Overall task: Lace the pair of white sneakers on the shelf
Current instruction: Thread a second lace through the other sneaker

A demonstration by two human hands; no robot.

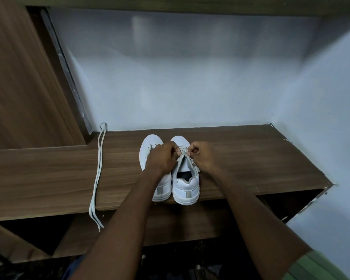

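At the shelf's (240, 158) front edge we see the two sneakers' heels, the right sneaker (185, 188) touching the left sneaker (150, 146). Over the right one, our left hand (162, 158) and right hand (202, 156) each pinch a lace (183, 155) end. We judge lacing is midway; threading the next eyelets follows. Toward the shelf's left end lies a spare lace (98, 170), overhanging the front edge.

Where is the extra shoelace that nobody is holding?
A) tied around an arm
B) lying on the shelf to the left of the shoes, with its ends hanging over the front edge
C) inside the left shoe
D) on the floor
B: the loose shoelace lies on the wooden shelf, left of the sneakers, its ends dangling over the edge.
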